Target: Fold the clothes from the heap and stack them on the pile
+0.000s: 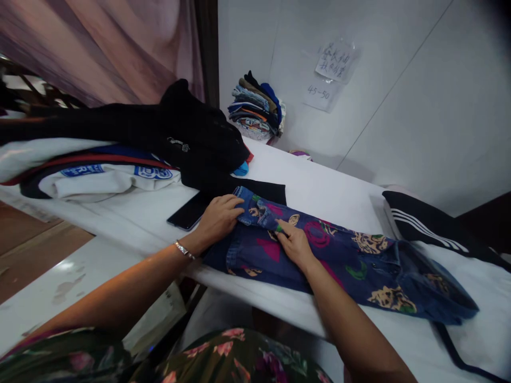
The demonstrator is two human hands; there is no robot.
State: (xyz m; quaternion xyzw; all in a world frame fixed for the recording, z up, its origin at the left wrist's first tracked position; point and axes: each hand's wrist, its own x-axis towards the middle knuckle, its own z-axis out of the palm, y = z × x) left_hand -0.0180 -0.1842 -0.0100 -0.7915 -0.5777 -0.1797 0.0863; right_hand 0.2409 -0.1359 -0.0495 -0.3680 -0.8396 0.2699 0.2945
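Blue denim trousers (339,250) printed with magenta, green and tan patterns lie lengthwise across the table, waist end to the right, leg hems to the left. My left hand (223,215) is closed on the upper leg hem, fingers curled over its edge. Further along the same leg, my right hand (294,243) pinches the cloth between thumb and fingers. A black phone (189,211) lies just left of my left wrist. Black cloth (267,190) shows beneath the hem end of the trousers.
Black clothing (199,133) is heaped over white garments (107,181) at the left. A folded clothes stack (255,106) stands by the wall. Right of the trousers lie a black striped garment (431,223) and white cloth (483,287). Handwritten papers (335,61) hang on the wall.
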